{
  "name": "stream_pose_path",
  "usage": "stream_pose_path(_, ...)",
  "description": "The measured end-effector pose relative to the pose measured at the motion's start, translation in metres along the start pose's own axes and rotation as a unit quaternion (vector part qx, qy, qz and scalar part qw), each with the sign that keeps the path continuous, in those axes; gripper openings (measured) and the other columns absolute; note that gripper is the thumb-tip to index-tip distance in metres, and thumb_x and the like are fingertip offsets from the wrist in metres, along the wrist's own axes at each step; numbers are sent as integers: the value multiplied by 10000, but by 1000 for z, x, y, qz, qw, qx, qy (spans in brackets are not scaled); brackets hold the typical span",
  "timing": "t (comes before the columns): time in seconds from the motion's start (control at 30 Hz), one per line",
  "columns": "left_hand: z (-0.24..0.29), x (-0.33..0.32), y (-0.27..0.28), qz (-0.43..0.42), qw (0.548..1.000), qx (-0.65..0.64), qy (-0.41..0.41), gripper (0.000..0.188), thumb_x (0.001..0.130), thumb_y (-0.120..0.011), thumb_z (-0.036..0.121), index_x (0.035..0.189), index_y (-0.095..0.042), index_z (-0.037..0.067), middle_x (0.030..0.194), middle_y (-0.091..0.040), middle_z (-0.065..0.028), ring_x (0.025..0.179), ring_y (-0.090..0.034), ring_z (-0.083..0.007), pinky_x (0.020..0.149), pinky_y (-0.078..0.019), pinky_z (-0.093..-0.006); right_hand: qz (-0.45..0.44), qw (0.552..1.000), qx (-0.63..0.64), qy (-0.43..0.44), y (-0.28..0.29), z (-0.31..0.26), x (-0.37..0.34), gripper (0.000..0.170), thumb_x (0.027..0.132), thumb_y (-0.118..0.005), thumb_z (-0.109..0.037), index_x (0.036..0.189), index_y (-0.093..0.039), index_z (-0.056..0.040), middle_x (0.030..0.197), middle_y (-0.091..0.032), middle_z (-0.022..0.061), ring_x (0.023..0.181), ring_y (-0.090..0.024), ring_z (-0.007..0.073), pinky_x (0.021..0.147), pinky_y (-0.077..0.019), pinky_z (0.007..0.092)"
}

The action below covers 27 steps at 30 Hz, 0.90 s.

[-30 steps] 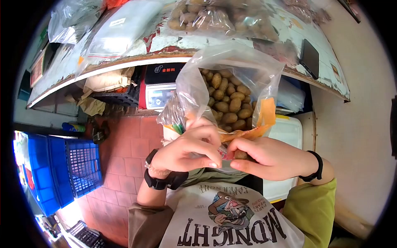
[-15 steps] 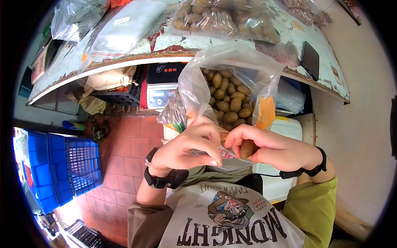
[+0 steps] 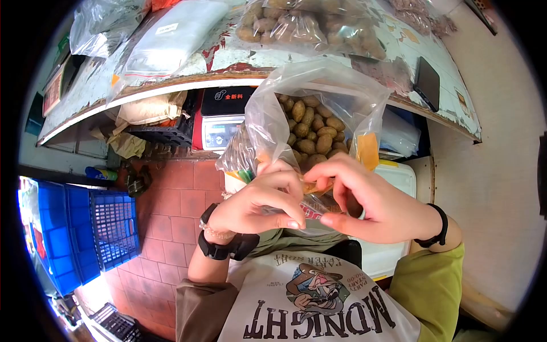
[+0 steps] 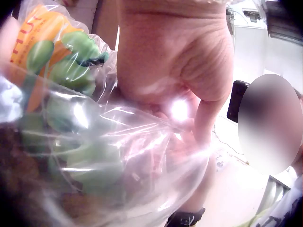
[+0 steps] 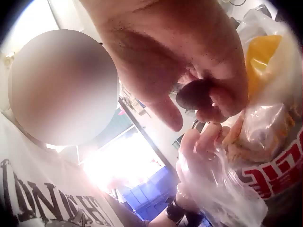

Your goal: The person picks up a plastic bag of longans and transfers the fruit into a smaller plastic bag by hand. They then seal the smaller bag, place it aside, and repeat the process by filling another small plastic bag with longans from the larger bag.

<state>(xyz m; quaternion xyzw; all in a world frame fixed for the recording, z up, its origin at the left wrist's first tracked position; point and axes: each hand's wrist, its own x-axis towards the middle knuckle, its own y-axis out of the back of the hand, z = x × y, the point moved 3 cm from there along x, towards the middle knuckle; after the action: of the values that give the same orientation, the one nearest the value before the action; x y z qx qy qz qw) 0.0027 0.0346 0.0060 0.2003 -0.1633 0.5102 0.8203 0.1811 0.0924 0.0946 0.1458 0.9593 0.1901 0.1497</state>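
A clear plastic bag (image 3: 273, 108) stands open, brown oval fruits (image 3: 307, 145) inside it. At its near rim, my left hand (image 3: 259, 199) grips the plastic with curled fingers, its thumb lying apart. The printed plastic (image 4: 94, 156) bulges beside that hand in the left wrist view. My right hand (image 3: 379, 202) is over the near edge of the bag, fingertips close to the left hand. In the right wrist view its curled fingers hold one dark oval fruit (image 5: 194, 94), with the thumb apart from it; the head view shows little of this fruit.
Filled bags of fruits (image 3: 296, 25), flat plastic bags (image 3: 171, 37) and a phone (image 3: 426, 84) lie on the worn tabletop (image 3: 228, 60). A scale (image 3: 221, 132) sits below its edge. A white lidded box (image 3: 399, 182) is at the right, blue crates (image 3: 114, 228) at the left.
The right hand first lifted and turned a fruit near the bag's near rim, then moved forward over the bag's edge, its fingers spreading further from the thumb. The left hand has stayed in place.
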Motion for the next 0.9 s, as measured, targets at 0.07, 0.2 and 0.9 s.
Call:
stream_pose_path(0.07, -1, 0, -1, 1, 1000, -5, 4, 54, 785, -759, 188, 822, -721, 179, 815, -514, 50, 872, -454, -155, 854, -287, -321, 9, 999, 23, 29, 2, 7, 0, 499, 851, -564, 0, 1308, -367, -33, 1095, -414, 107, 855, -477, 186, 703, -439, 323)
stream_pose_path(0.2, 0, 1, 0, -3, 1000, 3, 6, 51, 787, -756, 195, 821, -721, 181, 813, -513, 53, 864, -449, -155, 854, -285, -323, 13, 996, 14, 86, -2, 7, 2, 597, 789, -486, 104, 1347, -326, -36, 1176, -340, 121, 943, -450, 199, 762, -450, 295)
stream_pose_path(0.9, -1, 1, -2, -7, 1000, 1, 26, 57, 780, -759, 177, 821, -720, 177, 815, -526, 50, 872, -446, -162, 850, -289, -329, 110, 899, -422, 42, 29, 37, 41, 523, 727, -743, -153, 1197, -526, -76, 1158, -546, 124, 1065, -561, 323, 775, -528, 406)
